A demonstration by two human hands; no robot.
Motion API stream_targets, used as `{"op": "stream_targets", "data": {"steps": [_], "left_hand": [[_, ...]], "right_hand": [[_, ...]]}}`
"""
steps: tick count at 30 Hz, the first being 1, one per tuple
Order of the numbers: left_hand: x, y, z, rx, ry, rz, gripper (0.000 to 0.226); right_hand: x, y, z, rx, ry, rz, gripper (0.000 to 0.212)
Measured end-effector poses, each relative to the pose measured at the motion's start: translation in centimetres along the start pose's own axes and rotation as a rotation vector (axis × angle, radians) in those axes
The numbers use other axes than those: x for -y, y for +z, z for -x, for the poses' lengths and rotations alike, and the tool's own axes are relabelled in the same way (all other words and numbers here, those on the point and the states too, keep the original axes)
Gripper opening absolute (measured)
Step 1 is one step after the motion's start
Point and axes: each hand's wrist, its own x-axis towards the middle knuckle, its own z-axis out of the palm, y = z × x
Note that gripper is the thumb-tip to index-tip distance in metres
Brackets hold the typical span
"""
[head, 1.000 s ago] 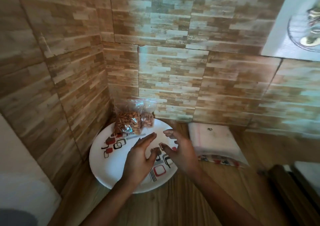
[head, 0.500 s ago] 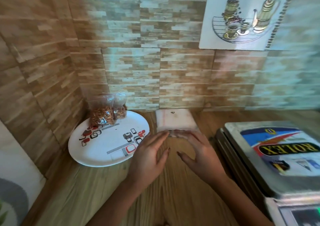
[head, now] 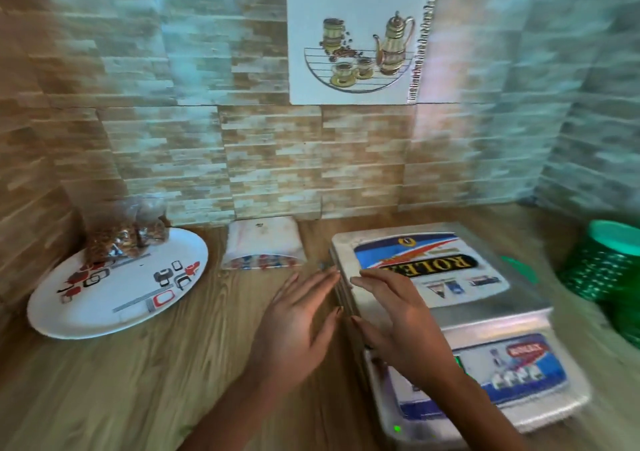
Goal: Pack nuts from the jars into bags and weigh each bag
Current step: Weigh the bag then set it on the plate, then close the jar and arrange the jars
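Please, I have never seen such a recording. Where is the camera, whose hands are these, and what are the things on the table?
There is no robot here. A person wears a wide-angle camera on the head, looking forward and down, so you see that person's own two hands. The left hand and the right hand are open and hold nothing. They are at the left edge of the weighing scale. On the wooden counter there are also a patterned plate carrying small clear bags of nuts, a white packet against the wall (probably empty bags), and, blurred at the far right, a green jar.
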Motion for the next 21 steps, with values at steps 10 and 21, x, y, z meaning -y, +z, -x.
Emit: {"op": "stream_targets", "data": {"steps": [10, 21], "left_hand": [[-12.2, 7.6, -2.2, -0.019, 0.068, 0.007, 0.043], [-17.6, 12.0, -4.0, 0.033, 0.174, -0.05, 0.043]], "right_hand": [[-7.1, -11.0, 5.9, 0.013, -0.006, 0.072, 0.044], [-11.4, -16.3, 9.1, -0.025, 0.035, 0.106, 0.04]]}}
